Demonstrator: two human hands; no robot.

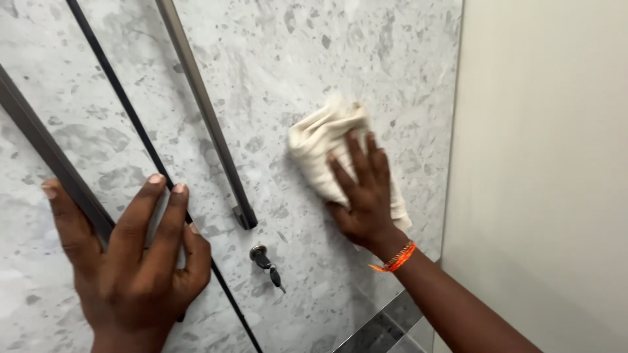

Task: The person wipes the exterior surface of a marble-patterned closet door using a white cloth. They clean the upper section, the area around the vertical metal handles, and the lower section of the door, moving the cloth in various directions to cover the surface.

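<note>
A: Right hand [366, 196] status?

B: Flat, fingers spread a little and pressed down on a cream cloth [330, 147]. Not gripping it, just pinning it under palm and fingers against the grey marble-look door [281, 65]. Orange band [394, 258] on that wrist.

A: Cloth position relative to the long handle [206, 111]?

B: Right of the handle, about level with its lower half, well apart from it. Bunched, top edge sticks out past the fingertips. Plain beige wall [543, 163] is further right, past the door edge.

A: Left hand [131, 261]?

B: Left of the handle, lower down. Open, fingers together and flat on the panel, thumb across a second dark bar [46, 150], fingers lying over the thin black seam [124, 111]. Holds nothing, looks like bracing.

A: Anything else near the handle?

B: Small lock with a key [265, 260] in it, just below the handle's bottom end, between the two hands.

A: Tips for wiping well?

B: My read: keep the palm flat so pressure stays even. Refold the cloth, since the bunched part won't touch the surface. Overlap the strokes. Slow down near the key so the cloth doesn't snag it. Leave the left hand braced so the door can't swing.
</note>
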